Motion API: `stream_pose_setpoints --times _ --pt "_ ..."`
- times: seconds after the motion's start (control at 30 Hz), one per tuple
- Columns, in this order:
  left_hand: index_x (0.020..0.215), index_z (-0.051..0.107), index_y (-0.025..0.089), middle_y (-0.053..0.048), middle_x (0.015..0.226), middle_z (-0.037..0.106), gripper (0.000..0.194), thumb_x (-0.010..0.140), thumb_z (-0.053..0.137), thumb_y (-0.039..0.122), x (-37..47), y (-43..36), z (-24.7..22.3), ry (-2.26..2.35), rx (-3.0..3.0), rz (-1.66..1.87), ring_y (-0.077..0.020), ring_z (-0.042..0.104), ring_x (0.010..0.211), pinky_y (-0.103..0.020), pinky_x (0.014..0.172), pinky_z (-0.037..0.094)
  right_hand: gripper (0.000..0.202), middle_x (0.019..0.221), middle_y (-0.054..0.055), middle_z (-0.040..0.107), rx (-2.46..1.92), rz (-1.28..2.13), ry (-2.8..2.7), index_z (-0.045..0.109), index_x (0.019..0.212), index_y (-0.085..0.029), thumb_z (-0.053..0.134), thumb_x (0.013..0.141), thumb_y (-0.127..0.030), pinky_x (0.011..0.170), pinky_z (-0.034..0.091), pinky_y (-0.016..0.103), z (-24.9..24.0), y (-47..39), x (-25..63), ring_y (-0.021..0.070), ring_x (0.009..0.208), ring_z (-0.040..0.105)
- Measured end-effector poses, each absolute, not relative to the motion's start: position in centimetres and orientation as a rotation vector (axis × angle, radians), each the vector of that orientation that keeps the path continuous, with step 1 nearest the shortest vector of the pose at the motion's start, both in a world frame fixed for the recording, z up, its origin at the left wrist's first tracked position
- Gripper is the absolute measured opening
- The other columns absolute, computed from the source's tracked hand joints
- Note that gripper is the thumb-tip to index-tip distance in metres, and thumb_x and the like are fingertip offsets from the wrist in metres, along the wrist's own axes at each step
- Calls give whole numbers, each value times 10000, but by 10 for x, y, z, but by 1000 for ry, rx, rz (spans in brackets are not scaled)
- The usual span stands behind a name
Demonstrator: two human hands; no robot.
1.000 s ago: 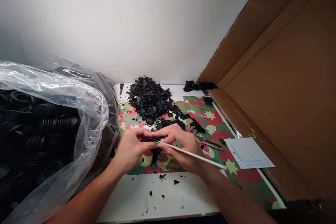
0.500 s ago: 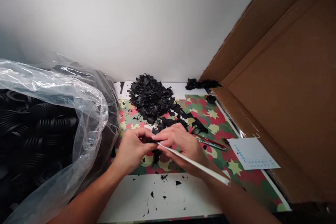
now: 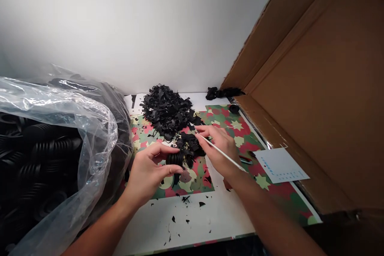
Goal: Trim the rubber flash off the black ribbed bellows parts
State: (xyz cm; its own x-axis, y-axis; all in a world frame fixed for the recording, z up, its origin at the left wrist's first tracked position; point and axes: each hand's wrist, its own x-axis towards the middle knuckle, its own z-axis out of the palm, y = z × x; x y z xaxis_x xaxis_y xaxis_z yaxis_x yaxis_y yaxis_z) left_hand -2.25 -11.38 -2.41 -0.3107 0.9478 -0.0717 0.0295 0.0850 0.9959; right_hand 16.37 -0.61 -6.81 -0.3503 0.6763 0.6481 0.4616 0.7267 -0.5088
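Observation:
My left hand (image 3: 145,174) pinches a black ribbed rubber bellows (image 3: 174,159) between thumb and fingers, above the camouflage-patterned sheet. A thin white rod-like tool (image 3: 223,153) rests in the closed fingers of my right hand (image 3: 220,150) and slants back over the wrist. Its working tip is too small to make out. The right fingertips are beside a small heap of black scraps (image 3: 190,144), apart from the bellows. Behind both hands rises a bigger pile of black rubber trimmings (image 3: 166,110).
On the left, a clear plastic bag (image 3: 102,136) holds many ribbed black bellows (image 3: 57,146). A large cardboard box (image 3: 315,88) stands on the right. Near it lie a marked white card (image 3: 283,165), a partly hidden tool (image 3: 246,160) and a black ring (image 3: 234,109). Scraps dot the white surface (image 3: 150,228).
My hands have parted: the right hand has moved up and right with the white tool, away from the bellows. The left hand keeps the bellows, which now shows. The view has shifted slightly.

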Motion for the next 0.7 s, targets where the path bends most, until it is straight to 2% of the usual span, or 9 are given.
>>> stream_pose_setpoints --times 0.07,0.17,0.23,0.33,0.43,0.5,0.6,0.7 --pt "776 812 195 -48 812 755 334 473 950 217 -22 -114 -25 1479 968 1388 -219 682 785 -293 647 585 210 819 20 751 -953 376 -1984 567 788 -255 597 993 -289 678 499 328 -66 -8 165 217 737 679" --pt "777 805 198 -29 792 731 321 482 928 177 -23 -114 -27 1475 935 1402 -201 669 778 -265 636 579 241 517 -60 564 -1053 511 -1938 550 770 -259 612 987 -345 507 397 269 -57 -17 164 157 487 516" --pt "786 809 198 -20 788 714 271 531 892 164 -23 -114 -28 1478 944 1384 -171 649 744 -242 631 563 247 443 -92 468 -1045 583 -1927 541 772 -258 602 990 -355 473 358 260 -51 -23 163 132 416 418" --pt "850 813 201 -11 785 686 246 607 849 200 -23 -113 -29 1447 930 1353 -123 581 629 -214 530 507 257 443 -90 441 -1008 594 -1919 537 749 -256 608 981 -339 502 387 261 -46 -28 160 133 442 428" --pt "836 800 198 -16 793 673 250 601 871 244 -22 -113 -30 1420 905 1367 -134 582 636 -223 513 515 266 592 -29 570 -944 579 -1898 560 726 -247 613 970 -338 550 438 273 -46 -29 157 155 561 545" --pt "786 790 195 -23 795 675 248 564 892 240 -21 -113 -30 1429 898 1381 -157 612 679 -242 542 546 236 651 -16 616 -931 694 -1867 591 769 -241 599 979 -350 508 423 267 -47 -29 157 141 531 544" --pt "734 787 192 -26 759 675 243 532 909 245 -21 -114 -30 1451 884 1379 -172 624 674 -265 549 567 212 486 -85 480 -995 907 -1816 602 832 -241 601 982 -391 411 301 252 -47 -32 158 101 385 372" --pt "703 784 190 -24 702 675 235 521 921 250 -22 -114 -30 1461 867 1390 -175 626 644 -276 541 573 258 444 -111 354 -995 993 -1782 578 809 -239 613 970 -437 411 242 251 -46 -34 158 89 383 279"
